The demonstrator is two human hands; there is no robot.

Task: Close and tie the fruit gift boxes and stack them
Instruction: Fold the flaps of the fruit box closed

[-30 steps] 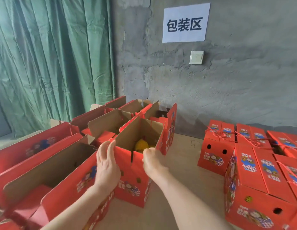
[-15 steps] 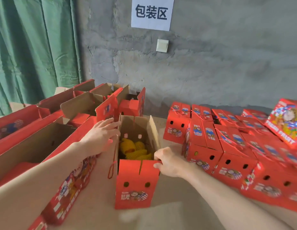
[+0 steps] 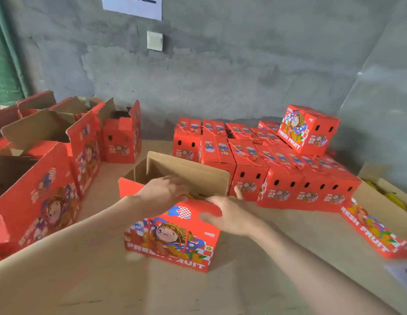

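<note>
**A:** The box (image 3: 173,237) sits on the surface (image 3: 277,280) square in front of the person, long axis running left to right.

**B:** Both hands are on top of it. The left hand (image 3: 164,189) lies over the near flap (image 3: 191,211), fingers loosely straight, tips at the opening.

**A:** The right hand (image 3: 232,214) is spread flat on that flap's right end. The thumb presses down and the fingers point away from the person.

**B:** And there's the one that matters: the far flap (image 3: 189,176) stands upright, bare cardboard, just beyond both sets of fingertips.

**A:** So it likely has to come toward the person, down over the near flap. Which hand is nearer?

**B:** The left reaches in at the flap's middle, the right sits by its right end. Either could take it.

**A:** The cord (image 3: 186,242) hangs down the box's front, untied.

**B:** Closed boxes (image 3: 266,169) are packed right of the box, with one on top. Open boxes (image 3: 39,189) stand to its left.
</note>
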